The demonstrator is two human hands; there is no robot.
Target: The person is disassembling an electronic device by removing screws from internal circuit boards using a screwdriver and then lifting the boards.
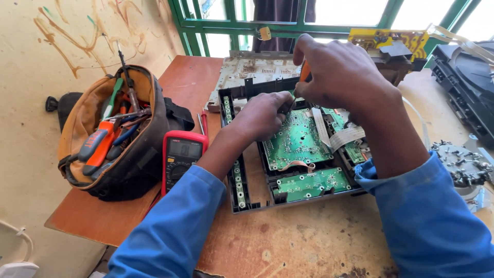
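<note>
At the far left a tool bag (121,136) sits open on the wooden table (309,242), its mouth turned toward the person so the screwdrivers and pliers inside stay within reach. Just beside it a red multimeter (181,157) lies face up, its screen readable from the seat.

The opened device case (242,198) lies flat in the middle of the table, and the green circuit board (298,139) inside it faces up with a flat ribbon cable (342,138) curling off its right edge. The left hand (262,116) presses down on the upper left part of the board, fingers curled, apparently to steady it; whether it grips anything I cannot tell. Just above and to the right, the right hand (337,72) is clenched around an orange-handled screwdriver (304,72), held upright so its tip goes down into the back of the case.

Behind them lies a grey metal plate (254,69). Further right stand a yellow board (388,38), a black casing (465,82) and a round metal part (463,164), set aside near the table's edge.
</note>
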